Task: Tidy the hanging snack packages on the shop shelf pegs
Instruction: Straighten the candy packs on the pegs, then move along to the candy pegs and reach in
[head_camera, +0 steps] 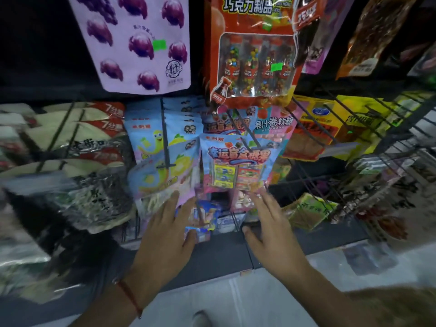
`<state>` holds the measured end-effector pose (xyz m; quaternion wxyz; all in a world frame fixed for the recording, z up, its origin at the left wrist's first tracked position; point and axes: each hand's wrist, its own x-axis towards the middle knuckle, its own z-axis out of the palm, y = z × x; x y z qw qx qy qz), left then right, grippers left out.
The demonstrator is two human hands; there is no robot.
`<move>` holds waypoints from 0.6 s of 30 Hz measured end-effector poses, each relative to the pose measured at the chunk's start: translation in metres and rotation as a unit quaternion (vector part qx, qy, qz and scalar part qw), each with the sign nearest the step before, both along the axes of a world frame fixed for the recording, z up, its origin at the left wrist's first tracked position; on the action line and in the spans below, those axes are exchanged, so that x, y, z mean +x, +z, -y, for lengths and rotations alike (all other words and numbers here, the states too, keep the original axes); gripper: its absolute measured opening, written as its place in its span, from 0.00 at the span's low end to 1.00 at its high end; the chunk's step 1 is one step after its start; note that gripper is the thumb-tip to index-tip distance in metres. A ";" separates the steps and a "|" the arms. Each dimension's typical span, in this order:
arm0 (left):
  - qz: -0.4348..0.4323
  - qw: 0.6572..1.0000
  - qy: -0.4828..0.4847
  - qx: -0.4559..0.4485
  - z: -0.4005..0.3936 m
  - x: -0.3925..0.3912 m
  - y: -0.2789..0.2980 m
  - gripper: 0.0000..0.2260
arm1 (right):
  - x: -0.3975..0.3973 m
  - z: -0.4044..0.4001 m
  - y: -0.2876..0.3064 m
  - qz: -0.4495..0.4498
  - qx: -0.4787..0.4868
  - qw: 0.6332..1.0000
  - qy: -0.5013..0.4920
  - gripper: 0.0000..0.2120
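Lilac, the big grape-print bag hung top left, beside one red chocolate pack. Below, two rows of pale blue candy packets hung on black pegs. Both hands reached just beneath them, fingers straight, gripping nothing: the left hand touching the worm-print packet, the right hand at the front packet's lower edge.

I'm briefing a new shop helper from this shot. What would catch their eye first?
Probably the two hands, left and right, both reaching with straight fingers to the bottom edges of the pale blue candy packs on the middle pegs. Above hang a lilac grape-print bag on the left and a red chocolate-bottle pack beside it on the right.
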<state>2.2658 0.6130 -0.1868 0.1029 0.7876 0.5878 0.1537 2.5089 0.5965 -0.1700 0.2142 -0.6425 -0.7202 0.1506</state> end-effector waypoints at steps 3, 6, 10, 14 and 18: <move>-0.037 0.999 0.009 -0.019 0.034 -0.012 -0.012 0.30 | -0.008 0.026 -0.014 0.019 -0.032 0.999 0.017 0.34; -0.058 0.997 0.023 -0.040 0.070 -0.020 -0.018 0.30 | -0.014 0.055 -0.028 0.014 -0.079 0.997 0.023 0.34; -0.073 0.995 0.024 -0.061 0.109 -0.023 -0.033 0.30 | -0.015 0.094 -0.042 -0.008 -0.091 0.995 0.027 0.35; -0.091 0.990 0.008 -0.107 0.134 -0.022 -0.036 0.32 | -0.018 0.138 -0.047 -0.023 -0.132 0.991 0.009 0.33; -0.107 0.987 0.005 -0.115 0.135 -0.019 -0.031 0.32 | -0.017 0.147 -0.045 0.003 -0.139 0.990 0.009 0.33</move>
